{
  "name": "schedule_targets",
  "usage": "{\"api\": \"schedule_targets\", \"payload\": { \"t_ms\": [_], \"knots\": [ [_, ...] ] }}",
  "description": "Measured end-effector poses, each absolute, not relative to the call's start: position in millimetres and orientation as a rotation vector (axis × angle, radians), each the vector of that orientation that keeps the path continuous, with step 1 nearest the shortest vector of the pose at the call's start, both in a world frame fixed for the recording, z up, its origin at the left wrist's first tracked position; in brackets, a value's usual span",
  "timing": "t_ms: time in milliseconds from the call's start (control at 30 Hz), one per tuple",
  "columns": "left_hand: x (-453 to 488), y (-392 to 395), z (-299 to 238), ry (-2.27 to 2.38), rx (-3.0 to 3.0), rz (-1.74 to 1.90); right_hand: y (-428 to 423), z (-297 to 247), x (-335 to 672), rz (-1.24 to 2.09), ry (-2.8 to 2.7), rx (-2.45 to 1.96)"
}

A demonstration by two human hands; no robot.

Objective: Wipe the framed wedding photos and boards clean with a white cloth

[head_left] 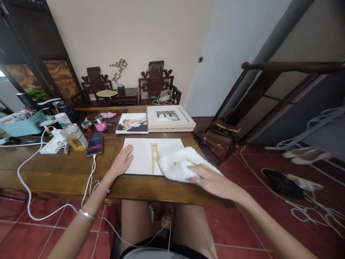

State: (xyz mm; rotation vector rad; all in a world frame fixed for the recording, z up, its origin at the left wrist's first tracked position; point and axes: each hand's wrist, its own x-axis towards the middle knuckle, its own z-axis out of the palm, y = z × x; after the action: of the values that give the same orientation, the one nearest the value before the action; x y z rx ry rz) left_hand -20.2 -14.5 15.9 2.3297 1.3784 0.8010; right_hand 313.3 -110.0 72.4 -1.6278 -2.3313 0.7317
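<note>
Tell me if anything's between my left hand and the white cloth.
Yes, the tan piece near the middle of the white board lies between your left hand and the white cloth; nothing else visible does.

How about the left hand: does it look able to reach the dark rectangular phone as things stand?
Probably yes: the left hand touches the white rectangular board, and only brown wooden tabletop shows between the hand and the phone.
</note>
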Motion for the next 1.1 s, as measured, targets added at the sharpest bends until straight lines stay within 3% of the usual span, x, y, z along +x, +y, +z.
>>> {"api": "schedule_targets", "payload": {
  "t_ms": [133,500,767,900,1100],
  "knots": [
    [-21,-14,16,1.386,2.336,0.801,-106,72,315,0.734,-2.330,-1.614],
    [-23,-13,18,1.361,2.313,0.822,20,63,290,0.291,-2.338,-1.616],
    [-22,-12,16,1.362,2.325,0.836,-74,70,293,0.227,-2.536,-1.461],
    [-22,-11,12,1.365,2.330,0.844,-136,88,298,0.406,-2.663,-1.351],
    [-22,-11,12,1.375,2.348,0.820,-118,87,302,0.575,-2.581,-1.529]
  ]
}}
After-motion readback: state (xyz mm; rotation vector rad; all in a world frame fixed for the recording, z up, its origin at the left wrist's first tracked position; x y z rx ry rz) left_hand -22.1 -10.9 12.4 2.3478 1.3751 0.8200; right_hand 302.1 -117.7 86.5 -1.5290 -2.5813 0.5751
